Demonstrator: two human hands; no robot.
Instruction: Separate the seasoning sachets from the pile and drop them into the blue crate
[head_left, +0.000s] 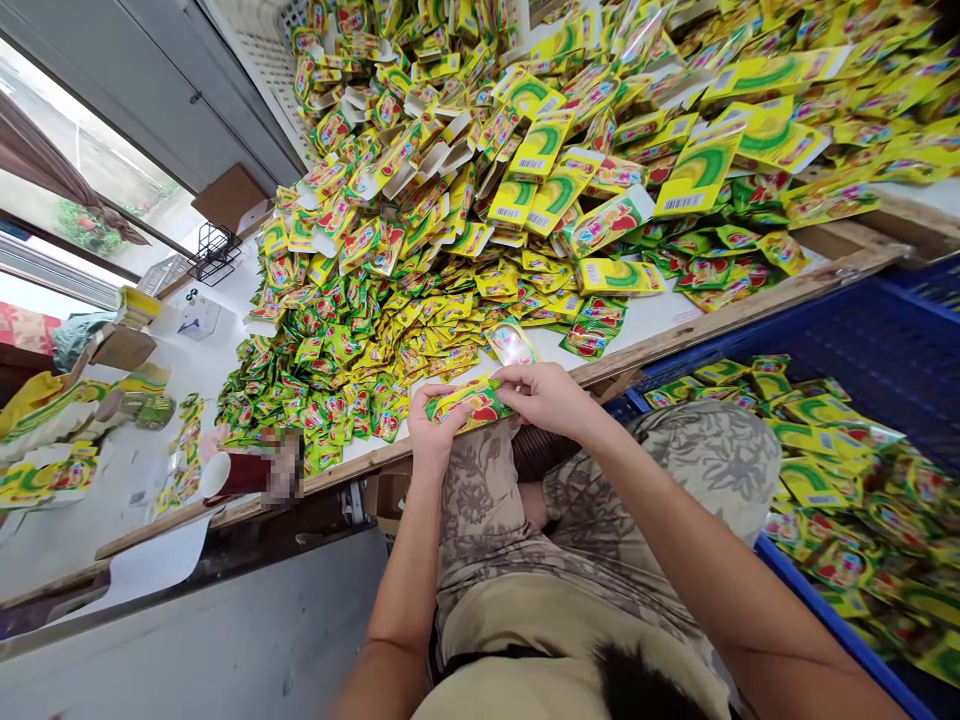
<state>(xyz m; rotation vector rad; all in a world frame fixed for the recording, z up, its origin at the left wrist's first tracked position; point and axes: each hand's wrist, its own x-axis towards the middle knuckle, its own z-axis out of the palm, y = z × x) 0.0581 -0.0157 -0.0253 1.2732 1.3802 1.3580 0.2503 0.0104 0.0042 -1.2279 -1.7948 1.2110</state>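
A small yellow and green printed box (469, 400) is held level over my lap, close to the table's front edge. My left hand (435, 422) grips its left end, thumb across the front. At the right end, the fingers of my right hand (538, 398) pinch together; a bit of green shows at the fingertips, perhaps a sachet, though I cannot tell for sure. Just beyond my hands lies a clear-fronted packet (512, 343) on the white table. A heap of green sachets (330, 335) and yellow sachets (427, 335) spreads behind it.
Many yellow boxes (540, 145) are piled across the back of the table. A blue crate (795, 610) full of packets stands at my right. To the left are a dark red cup (240, 474), a black wire rack (215, 250) and cardboard. A wooden edge (637, 352) borders the table.
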